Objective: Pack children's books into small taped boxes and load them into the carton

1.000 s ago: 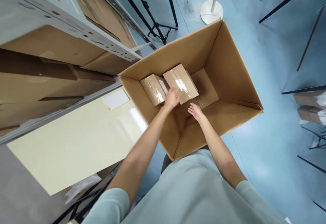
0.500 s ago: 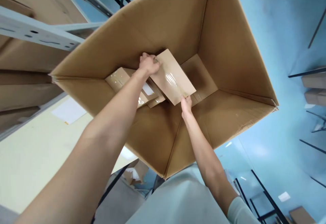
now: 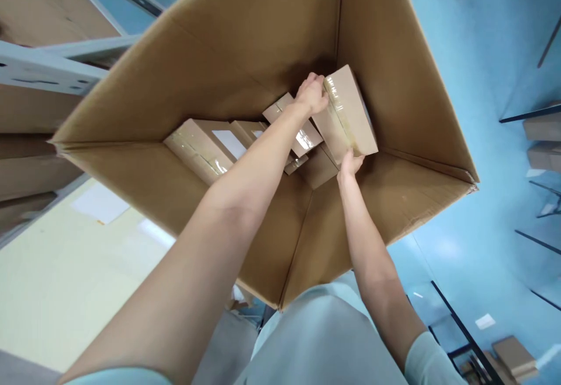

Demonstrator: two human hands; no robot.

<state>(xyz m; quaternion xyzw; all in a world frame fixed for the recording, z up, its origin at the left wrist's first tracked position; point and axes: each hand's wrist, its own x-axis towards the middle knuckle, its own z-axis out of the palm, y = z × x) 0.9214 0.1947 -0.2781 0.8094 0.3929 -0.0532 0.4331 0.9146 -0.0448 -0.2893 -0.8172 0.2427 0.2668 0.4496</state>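
Note:
Both my arms reach down into a large open cardboard carton [image 3: 394,58]. My left hand [image 3: 312,94] grips the far end of a small taped brown parcel [image 3: 348,113], and my right hand [image 3: 350,164] holds its near end from below. The parcel is tilted and lifted off the bottom, close to the carton's right wall. Under and left of it lie other small taped parcels: one with a white label [image 3: 205,145], and another [image 3: 291,131] partly hidden by my left forearm.
Metal shelving [image 3: 48,69] with brown boxes stands on the left, over a pale yellow board [image 3: 65,256]. The floor [image 3: 482,34] is blue. More small boxes [image 3: 543,139] rest on black racks at the right, and another [image 3: 512,356] lies at the bottom right.
Both hands took hold of the taped parcel, lifted it and carried it right toward the carton's right wall. The view has moved closer over the carton.

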